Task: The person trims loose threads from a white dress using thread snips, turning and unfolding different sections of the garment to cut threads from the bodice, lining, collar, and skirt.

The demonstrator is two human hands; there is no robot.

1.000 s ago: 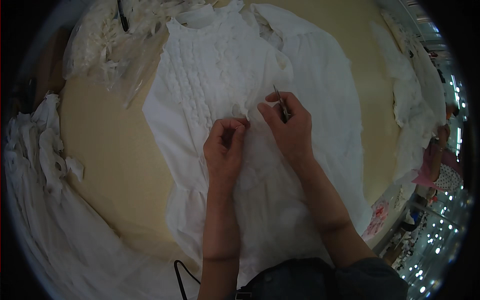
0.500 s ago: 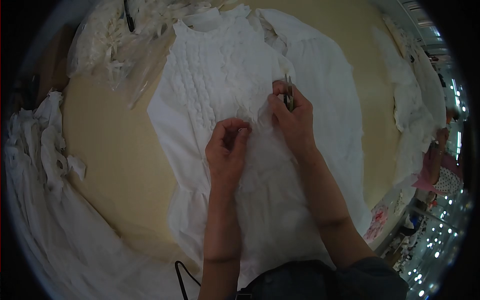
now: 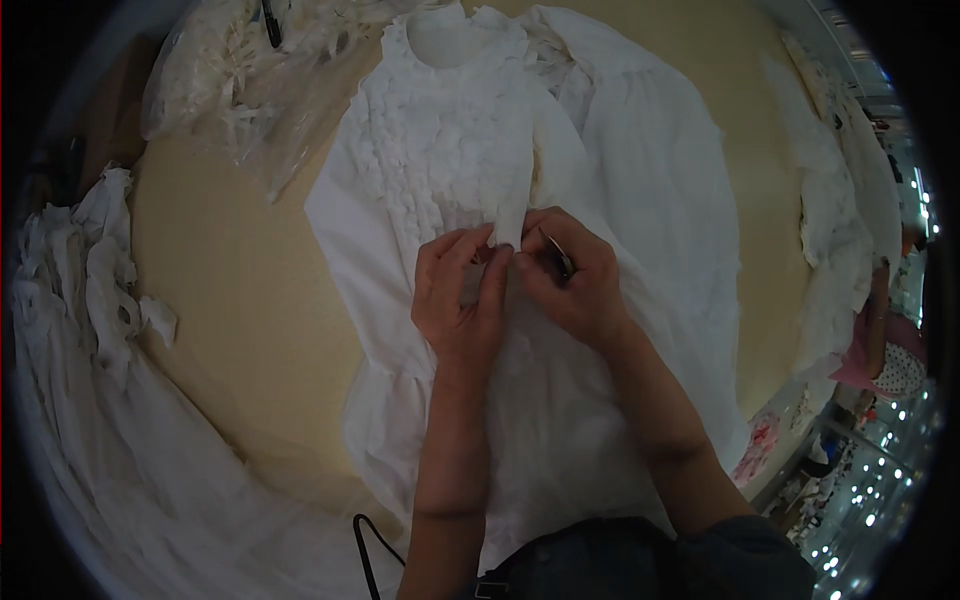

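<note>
A white dress (image 3: 470,130) with a ruffled front and a round neckline lies on the pale table, its neck pointing away from me. My left hand (image 3: 455,290) pinches the cloth near the waist, at the lower end of the ruffles. Right beside it, my right hand (image 3: 575,275) is closed around small metal thread snips (image 3: 558,252), whose blades are mostly hidden in the fingers. The right fingertips meet the left ones at the same fold of cloth; whether they also grip it I cannot tell.
A clear plastic bag (image 3: 270,140) of cream ribbon-like pieces lies at the upper left, with a black pen (image 3: 271,22) on it. White fabric (image 3: 100,400) is heaped along the left edge, and more white cloth (image 3: 830,210) lies at right. Beyond it, a person in pink (image 3: 880,350) is partly visible.
My right hand has moved down and left to meet the left hand, and the snips have turned down into the palm. The dress front has been shifted, and its neckline now shows rounder.
</note>
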